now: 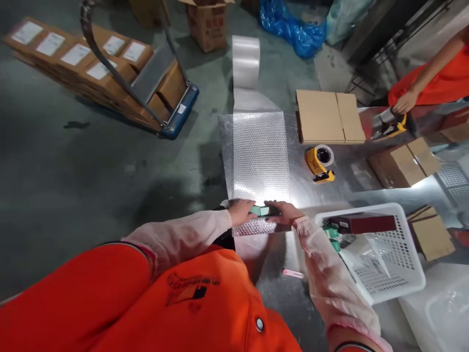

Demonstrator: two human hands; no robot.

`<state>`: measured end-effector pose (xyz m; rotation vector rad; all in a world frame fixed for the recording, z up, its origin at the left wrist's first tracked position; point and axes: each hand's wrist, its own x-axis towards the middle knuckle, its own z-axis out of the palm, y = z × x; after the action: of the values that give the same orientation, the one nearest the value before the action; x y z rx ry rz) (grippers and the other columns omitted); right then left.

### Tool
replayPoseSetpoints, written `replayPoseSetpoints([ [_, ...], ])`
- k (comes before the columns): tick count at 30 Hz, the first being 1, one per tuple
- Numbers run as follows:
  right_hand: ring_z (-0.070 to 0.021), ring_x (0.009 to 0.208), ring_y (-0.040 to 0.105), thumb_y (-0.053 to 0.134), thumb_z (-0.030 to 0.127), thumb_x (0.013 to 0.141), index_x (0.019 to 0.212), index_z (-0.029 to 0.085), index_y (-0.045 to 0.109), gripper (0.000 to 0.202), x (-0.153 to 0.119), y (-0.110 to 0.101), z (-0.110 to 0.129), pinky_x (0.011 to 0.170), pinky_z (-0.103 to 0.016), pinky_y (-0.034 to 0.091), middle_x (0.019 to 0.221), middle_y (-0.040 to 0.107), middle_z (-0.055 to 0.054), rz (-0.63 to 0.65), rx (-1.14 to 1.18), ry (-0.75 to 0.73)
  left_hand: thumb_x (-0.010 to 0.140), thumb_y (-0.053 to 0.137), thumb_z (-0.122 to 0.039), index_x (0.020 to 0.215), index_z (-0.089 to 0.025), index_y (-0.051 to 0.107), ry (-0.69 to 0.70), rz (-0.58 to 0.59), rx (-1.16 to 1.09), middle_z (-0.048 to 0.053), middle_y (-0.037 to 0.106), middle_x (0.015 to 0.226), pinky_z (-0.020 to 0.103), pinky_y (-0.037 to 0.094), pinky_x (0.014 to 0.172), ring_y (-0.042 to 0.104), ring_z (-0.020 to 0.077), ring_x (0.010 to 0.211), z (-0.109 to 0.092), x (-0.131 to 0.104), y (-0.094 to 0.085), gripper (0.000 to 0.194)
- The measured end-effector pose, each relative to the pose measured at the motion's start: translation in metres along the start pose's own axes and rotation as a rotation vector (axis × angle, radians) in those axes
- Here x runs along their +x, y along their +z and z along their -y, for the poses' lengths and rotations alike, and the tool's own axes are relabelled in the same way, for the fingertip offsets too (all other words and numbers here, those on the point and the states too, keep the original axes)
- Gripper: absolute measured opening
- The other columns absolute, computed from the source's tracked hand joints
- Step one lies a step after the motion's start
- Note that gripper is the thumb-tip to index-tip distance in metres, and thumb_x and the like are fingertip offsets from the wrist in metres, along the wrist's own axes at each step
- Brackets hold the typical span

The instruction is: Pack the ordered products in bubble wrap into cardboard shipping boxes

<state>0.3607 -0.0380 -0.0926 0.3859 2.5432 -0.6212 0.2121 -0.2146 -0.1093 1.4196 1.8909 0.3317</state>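
Observation:
A sheet of bubble wrap (259,151) runs from its roll (246,61) at the far end across the metal table toward me. Near its close end lies a small green box (260,210), with a hand at each end of it. My left hand (242,211) grips the left end, fingers closed over it. My right hand (284,212) grips the right end in the same way, and its fingers cover part of the box. Beside my right forearm, a pink box cutter (292,273) rests on the table.
To the right stands a white basket (414,274) holding a dark red box (366,224) and green packages. A yellow tape dispenser (319,164) and flat cartons (326,116) lie farther back. A co-worker's hand (405,101) holds another dispenser. A loaded trolley (179,115) is at left.

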Motion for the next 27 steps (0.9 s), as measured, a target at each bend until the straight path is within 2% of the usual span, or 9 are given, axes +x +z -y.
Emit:
replayPoseSetpoints([
  [2, -0.0329, 0.128, 0.049, 0.082, 0.043, 0.064, 0.139, 0.024, 0.054, 0.082, -0.011, 0.004, 0.013, 0.105, -0.046, 0.038, 0.143, 0.054, -0.012, 0.002, -0.133, -0.008, 0.070, 0.077, -0.048, 0.139, -0.008, 0.047, 0.002, -0.027, 0.084, 0.021, 0.055, 0.133, 0.046, 0.038, 0.106, 0.048, 0.0366, 0.125, -0.013, -0.014, 0.007, 0.085],
  [4, -0.0366, 0.130, 0.044, 0.083, 0.040, 0.064, 0.142, 0.018, 0.049, 0.088, -0.023, 0.012, 0.028, 0.110, -0.052, 0.029, 0.146, 0.049, -0.018, -0.015, -0.278, 0.011, 0.060, 0.084, -0.044, 0.146, -0.005, 0.036, 0.001, -0.038, 0.199, 0.025, 0.044, 0.143, 0.051, 0.031, 0.111, 0.039, 0.0411, 0.131, -0.024, -0.028, 0.017, 0.105],
  [7, -0.0351, 0.126, 0.045, 0.069, 0.028, 0.080, 0.141, 0.011, 0.048, 0.067, -0.037, 0.028, 0.045, 0.111, -0.051, 0.026, 0.140, 0.052, -0.021, -0.047, -0.376, 0.029, 0.066, 0.078, -0.033, 0.149, -0.006, 0.028, -0.003, -0.009, 0.314, 0.026, 0.037, 0.148, 0.050, 0.025, 0.113, 0.034, 0.0405, 0.135, -0.033, -0.039, 0.030, 0.101],
  [9, -0.0331, 0.124, 0.046, 0.054, 0.021, 0.088, 0.139, 0.011, 0.050, 0.052, -0.043, 0.037, 0.047, 0.110, -0.049, 0.028, 0.137, 0.055, -0.020, -0.075, -0.379, 0.031, 0.067, 0.076, -0.040, 0.148, -0.003, 0.028, 0.035, 0.024, 0.326, 0.027, 0.037, 0.148, 0.049, 0.025, 0.112, 0.034, 0.0409, 0.134, -0.034, -0.040, 0.032, 0.101],
  [13, -0.0330, 0.124, 0.044, 0.051, 0.020, 0.087, 0.138, 0.009, 0.051, 0.053, -0.050, 0.047, 0.041, 0.108, -0.045, 0.030, 0.137, 0.053, -0.021, -0.094, -0.309, 0.014, 0.063, 0.076, -0.051, 0.148, -0.003, 0.029, 0.108, 0.074, 0.301, 0.026, 0.042, 0.144, 0.047, 0.027, 0.111, 0.038, 0.0391, 0.131, -0.029, -0.041, 0.030, 0.107],
  [18, -0.0327, 0.128, 0.042, 0.046, 0.023, 0.090, 0.141, 0.010, 0.050, 0.052, -0.058, 0.058, 0.035, 0.111, -0.045, 0.026, 0.138, 0.054, -0.019, -0.164, -0.285, 0.052, 0.070, 0.073, -0.040, 0.153, -0.013, 0.024, 0.124, 0.054, 0.354, 0.024, 0.036, 0.151, 0.051, 0.021, 0.113, 0.033, 0.0415, 0.137, -0.029, -0.051, 0.040, 0.100],
  [20, -0.0326, 0.131, 0.040, 0.045, 0.022, 0.091, 0.141, 0.009, 0.049, 0.052, -0.059, 0.062, 0.036, 0.111, -0.043, 0.026, 0.142, 0.052, -0.018, -0.184, -0.291, 0.069, 0.075, 0.069, -0.033, 0.154, -0.020, 0.026, 0.131, 0.039, 0.354, 0.022, 0.036, 0.152, 0.053, 0.021, 0.112, 0.033, 0.0420, 0.138, -0.031, -0.054, 0.046, 0.091],
  [23, -0.0331, 0.136, 0.037, 0.043, 0.020, 0.091, 0.139, 0.007, 0.051, 0.050, -0.057, 0.064, 0.037, 0.112, -0.043, 0.025, 0.146, 0.048, -0.019, -0.172, -0.303, 0.077, 0.080, 0.062, -0.026, 0.151, -0.021, 0.034, 0.111, 0.025, 0.347, 0.021, 0.037, 0.151, 0.055, 0.021, 0.112, 0.033, 0.0416, 0.138, -0.033, -0.056, 0.051, 0.075],
  [27, -0.0329, 0.134, 0.039, 0.043, 0.020, 0.091, 0.142, 0.007, 0.047, 0.053, -0.056, 0.063, 0.039, 0.113, -0.044, 0.024, 0.144, 0.050, -0.019, -0.160, -0.312, 0.063, 0.077, 0.068, -0.033, 0.151, -0.023, 0.035, 0.098, 0.046, 0.329, 0.020, 0.033, 0.154, 0.056, 0.018, 0.113, 0.031, 0.0435, 0.139, -0.032, -0.052, 0.047, 0.082],
])
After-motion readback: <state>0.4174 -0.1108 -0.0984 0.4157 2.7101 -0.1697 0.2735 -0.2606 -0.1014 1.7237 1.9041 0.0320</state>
